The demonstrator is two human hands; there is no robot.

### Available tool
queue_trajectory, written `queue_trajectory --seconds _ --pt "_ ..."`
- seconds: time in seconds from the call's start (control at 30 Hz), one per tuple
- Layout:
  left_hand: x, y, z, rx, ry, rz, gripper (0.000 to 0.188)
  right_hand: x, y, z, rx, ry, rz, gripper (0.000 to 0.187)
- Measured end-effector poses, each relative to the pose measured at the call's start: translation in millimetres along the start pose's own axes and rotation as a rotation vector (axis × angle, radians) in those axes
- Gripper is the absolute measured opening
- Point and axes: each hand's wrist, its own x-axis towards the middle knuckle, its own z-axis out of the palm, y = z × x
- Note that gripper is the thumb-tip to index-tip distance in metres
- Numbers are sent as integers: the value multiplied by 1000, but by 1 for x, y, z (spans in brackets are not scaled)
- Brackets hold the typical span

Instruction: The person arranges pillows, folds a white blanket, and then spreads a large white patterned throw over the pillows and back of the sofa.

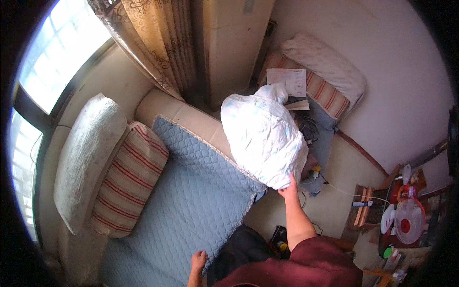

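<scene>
My right hand (288,188) reaches forward, its fingers closed on the near corner of a puffy white bedding piece (263,136) with faint pale-blue patches. Whether it is a pillow or a bundled quilt I cannot tell. The bedding lies partly across the sofa's edge and hides some things behind it. Low in the view, my left hand (199,259) is curled shut, with nothing visible in it, over the blue quilted sofa cover (196,191). A red-striped cushion (130,179) leans at the left end, against a long pale cushion (88,158).
Behind the white bedding, papers (292,81), a striped cushion (330,93) and black cables (308,129) lie on another seat. A white cord (354,195) runs right toward a cluttered stand holding a clear round lid (409,221). Gold curtains (160,43) hang by the window.
</scene>
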Motion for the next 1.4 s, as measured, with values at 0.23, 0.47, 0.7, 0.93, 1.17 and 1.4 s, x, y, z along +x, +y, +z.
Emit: queue_trajectory --seconds 0.23,0.47,0.7,0.93,1.17,1.4 --pt "6 114 77 -115 -127 221 29 -27 -48 93 26 -347 -144 50" --pt "-18 194 50 -631 -212 329 35 -216 -40 224 -448 -966 -157 27" --pt "-4 39 -23 -1144 -101 168 41 -384 181 107 -1241 -2105 -112 59" --pt "-65 -180 -33 -861 463 -641 25 -304 238 25 -1918 -1670 217 52" --pt "-79 -224 -50 -1103 440 -496 26 -207 271 33 -2333 -1591 -97 45" --pt "-39 -186 -75 -1070 560 -297 30 -127 355 87 -2090 -1499 -1057 63"
